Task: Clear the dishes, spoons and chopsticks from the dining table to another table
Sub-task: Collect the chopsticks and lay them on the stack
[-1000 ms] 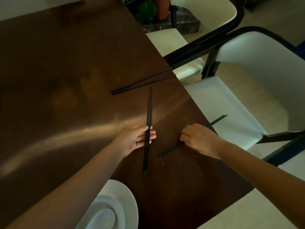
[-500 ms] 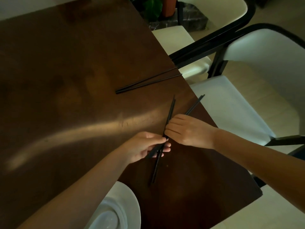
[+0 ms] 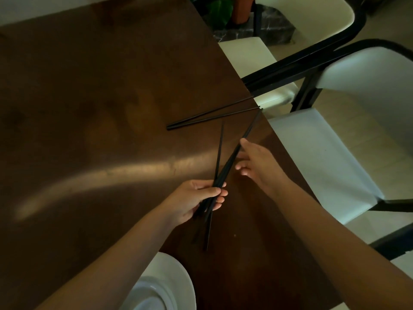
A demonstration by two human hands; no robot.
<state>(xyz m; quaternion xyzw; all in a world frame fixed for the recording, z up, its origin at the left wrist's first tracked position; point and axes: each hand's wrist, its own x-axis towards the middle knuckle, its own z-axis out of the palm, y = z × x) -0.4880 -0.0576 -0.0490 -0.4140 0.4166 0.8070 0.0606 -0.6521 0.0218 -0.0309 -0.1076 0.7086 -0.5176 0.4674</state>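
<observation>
Dark brown wood dining table (image 3: pixel 93 113), glossy, light streak across the middle. Cream chairs (image 3: pixel 335 157) with black frames tucked along the right edge, green plant (image 3: pixel 218 10) beyond the far corner. White plates (image 3: pixel 165 285) stacked at the near edge, partly covered by the left forearm. Left hand (image 3: pixel 196 199) above the table near its right side, fingers curled round a bundle of black chopsticks (image 3: pixel 220 175), clamped at the lower third; tips fan out up and right, butt ends poke out below the hand toward the plates. Exact count in the bundle unclear, at least three sticks. Right hand (image 3: pixel 257 162) just right of the bundle, fingers spread and loose, thumb side touching or nearly touching the longest stick; actual contact hard to tell, no closed grip. Loose chopstick pair (image 3: pixel 212 116) flat on the table farther back, lying side by side, far ends at the table's right edge, apart from both hands.
</observation>
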